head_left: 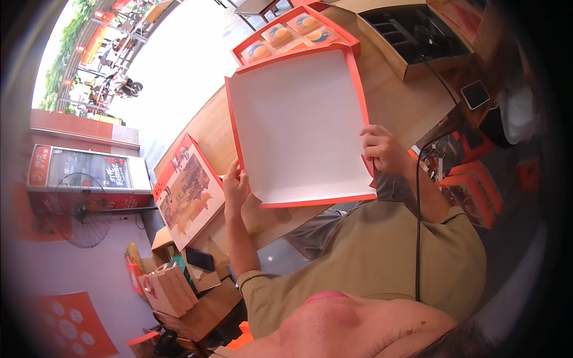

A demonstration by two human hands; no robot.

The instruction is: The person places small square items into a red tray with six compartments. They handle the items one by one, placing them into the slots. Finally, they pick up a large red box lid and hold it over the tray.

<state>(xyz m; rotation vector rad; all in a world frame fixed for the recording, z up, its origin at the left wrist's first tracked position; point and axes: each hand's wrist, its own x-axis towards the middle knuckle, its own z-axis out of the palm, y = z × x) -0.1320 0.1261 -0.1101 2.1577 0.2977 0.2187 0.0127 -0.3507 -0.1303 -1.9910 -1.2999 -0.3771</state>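
Between my two hands is a shallow cardboard box, white inside with red edges, its bare inner face turned up toward me. My left hand is closed on its left side near the lower corner. On the right side, my right hand grips the wall, fingers curled over the edge. The wall by the lower right corner looks loose, with a small gap. Just past the far edge lies a red tray of several square packs with round yellow pictures. A printed flat box rests left of my left hand.
The wooden table lies underneath. At the far right stands an open carton with dark contents, near a small dark-screened device. A black cable hangs over my right arm. A fan and paper bags are at left.
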